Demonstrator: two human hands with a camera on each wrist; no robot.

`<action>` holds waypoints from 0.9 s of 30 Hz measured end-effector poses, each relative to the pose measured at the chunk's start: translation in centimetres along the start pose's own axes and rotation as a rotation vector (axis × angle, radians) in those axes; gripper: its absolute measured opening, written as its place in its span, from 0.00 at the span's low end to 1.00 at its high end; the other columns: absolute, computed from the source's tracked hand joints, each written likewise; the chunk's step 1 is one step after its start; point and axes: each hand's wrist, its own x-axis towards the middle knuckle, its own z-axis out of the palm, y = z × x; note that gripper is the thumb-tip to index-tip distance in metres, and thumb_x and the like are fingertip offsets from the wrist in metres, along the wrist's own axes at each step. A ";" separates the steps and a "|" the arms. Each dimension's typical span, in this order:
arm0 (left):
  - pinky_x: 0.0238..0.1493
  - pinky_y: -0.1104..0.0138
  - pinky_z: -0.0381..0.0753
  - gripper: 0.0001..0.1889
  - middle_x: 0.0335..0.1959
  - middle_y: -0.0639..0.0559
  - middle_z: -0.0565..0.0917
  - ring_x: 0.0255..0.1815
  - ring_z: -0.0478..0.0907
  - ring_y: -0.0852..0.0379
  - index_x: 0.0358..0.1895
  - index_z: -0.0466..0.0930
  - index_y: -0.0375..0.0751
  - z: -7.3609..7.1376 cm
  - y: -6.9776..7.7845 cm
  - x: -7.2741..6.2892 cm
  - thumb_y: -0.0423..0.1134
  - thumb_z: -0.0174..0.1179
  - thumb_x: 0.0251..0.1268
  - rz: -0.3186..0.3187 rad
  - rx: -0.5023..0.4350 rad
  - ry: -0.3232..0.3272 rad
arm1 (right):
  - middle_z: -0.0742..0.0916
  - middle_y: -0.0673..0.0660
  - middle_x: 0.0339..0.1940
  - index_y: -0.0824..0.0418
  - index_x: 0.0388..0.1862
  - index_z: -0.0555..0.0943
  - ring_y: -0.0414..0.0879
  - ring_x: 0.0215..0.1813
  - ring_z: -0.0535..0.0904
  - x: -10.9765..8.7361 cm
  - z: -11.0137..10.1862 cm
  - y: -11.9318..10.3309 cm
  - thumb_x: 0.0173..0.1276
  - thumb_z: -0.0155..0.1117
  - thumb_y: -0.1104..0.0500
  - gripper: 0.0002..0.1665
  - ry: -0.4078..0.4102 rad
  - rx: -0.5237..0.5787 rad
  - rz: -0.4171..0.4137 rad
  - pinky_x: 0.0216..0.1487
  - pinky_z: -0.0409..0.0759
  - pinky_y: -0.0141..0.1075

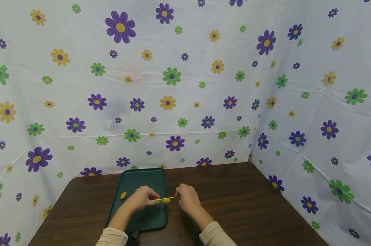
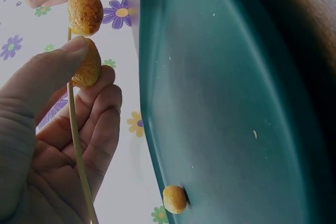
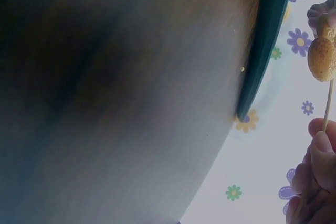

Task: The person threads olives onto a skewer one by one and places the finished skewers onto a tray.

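Note:
A thin wooden skewer [image 2: 79, 156] carries two golden oval food pieces, much like small roasted potatoes. My left hand [image 1: 143, 197] pinches one piece [image 2: 91, 69] between thumb and fingers, with the skewer running across the palm in the left wrist view. Just beyond it sits the second piece [image 2: 85, 13], nearer the other hand. With thumb and fingertips my right hand [image 1: 187, 198] pinches the skewer's other end, a short way from that piece [image 3: 322, 59]. Both hands are over the right side of a dark green tray [image 1: 145, 177] and the table beside it.
Another golden piece [image 1: 123, 195] lies on the tray near its left side, with small crumbs scattered on the tray's surface. The tray rests on a dark brown wooden table [image 1: 234, 194]. Flower-printed white sheeting [image 1: 191, 112] hangs behind the table and along its right.

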 end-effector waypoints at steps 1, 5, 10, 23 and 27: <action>0.28 0.70 0.78 0.04 0.29 0.56 0.88 0.26 0.76 0.64 0.38 0.91 0.38 0.0 0.0 0.0 0.33 0.71 0.62 0.001 -0.003 -0.001 | 0.78 0.45 0.25 0.57 0.25 0.85 0.40 0.30 0.75 0.0 0.0 0.0 0.47 0.72 0.76 0.15 0.001 0.001 -0.001 0.40 0.76 0.37; 0.29 0.69 0.79 0.04 0.30 0.55 0.88 0.26 0.77 0.63 0.39 0.91 0.37 0.0 0.1 0.0 0.32 0.70 0.62 0.000 -0.021 -0.005 | 0.78 0.45 0.25 0.57 0.26 0.85 0.40 0.30 0.76 -0.1 0.0 -0.1 0.47 0.72 0.76 0.15 0.002 0.003 -0.005 0.40 0.77 0.37; 0.30 0.69 0.80 0.04 0.31 0.55 0.88 0.27 0.77 0.62 0.39 0.91 0.37 -0.1 0.0 0.0 0.32 0.70 0.63 -0.008 -0.035 -0.007 | 0.78 0.45 0.26 0.56 0.27 0.85 0.40 0.30 0.77 -0.1 -0.1 -0.3 0.48 0.73 0.76 0.15 -0.007 0.012 0.015 0.38 0.77 0.37; 0.39 0.59 0.85 0.19 0.40 0.49 0.89 0.38 0.85 0.55 0.50 0.87 0.33 -1.1 -0.4 -0.4 0.45 0.70 0.65 -0.044 -0.010 -0.005 | 0.80 0.45 0.25 0.54 0.24 0.83 0.40 0.28 0.77 0.2 -0.5 0.5 0.53 0.73 0.73 0.14 0.003 0.089 0.082 0.32 0.80 0.36; 0.41 0.59 0.85 0.19 0.43 0.50 0.89 0.42 0.85 0.52 0.51 0.87 0.35 -1.9 -0.9 -0.9 0.48 0.65 0.70 -0.052 0.028 0.044 | 0.80 0.45 0.25 0.54 0.25 0.83 0.39 0.27 0.75 0.2 -0.6 1.3 0.54 0.73 0.74 0.15 -0.014 0.091 0.114 0.32 0.79 0.36</action>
